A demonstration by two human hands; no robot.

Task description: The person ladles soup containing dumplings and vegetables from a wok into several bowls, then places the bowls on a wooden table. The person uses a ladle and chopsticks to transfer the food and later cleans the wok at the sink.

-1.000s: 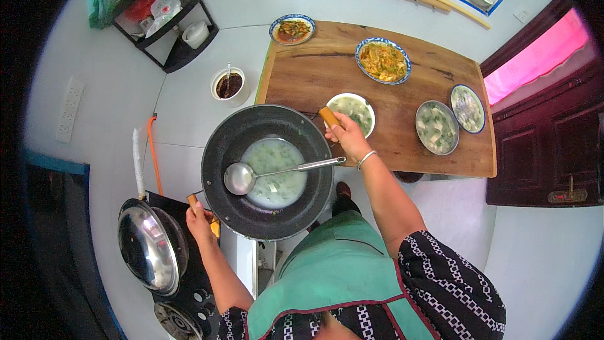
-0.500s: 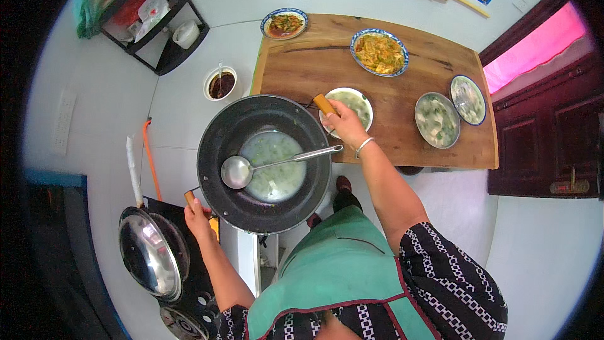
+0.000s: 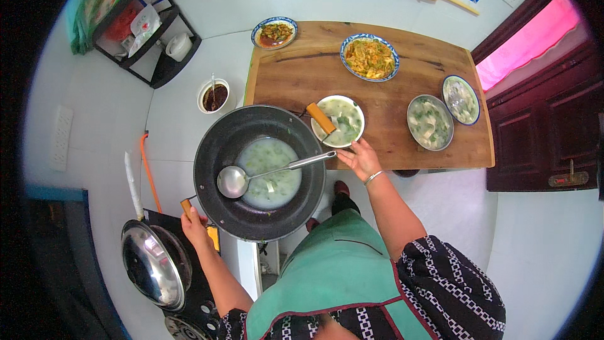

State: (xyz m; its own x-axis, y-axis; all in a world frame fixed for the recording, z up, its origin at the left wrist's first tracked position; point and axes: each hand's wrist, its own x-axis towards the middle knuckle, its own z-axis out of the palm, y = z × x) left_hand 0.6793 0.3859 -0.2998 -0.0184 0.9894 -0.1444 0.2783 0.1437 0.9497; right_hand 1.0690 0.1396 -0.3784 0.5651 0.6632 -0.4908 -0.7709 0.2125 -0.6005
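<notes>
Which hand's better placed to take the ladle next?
Right, probably: the right hand is free of the wok, near the ladle at its handle end, though possibly touching the white bowl. The left hand holds the wok's left handle, opposite that end.

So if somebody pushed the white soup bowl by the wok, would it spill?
Maybe: the soup in the white bowl comes up fairly near the rim, so it could slosh. It's probably heavy for its size, being so full. It would likely slide rather than roll, since it sits upright on the wooden table.
</notes>
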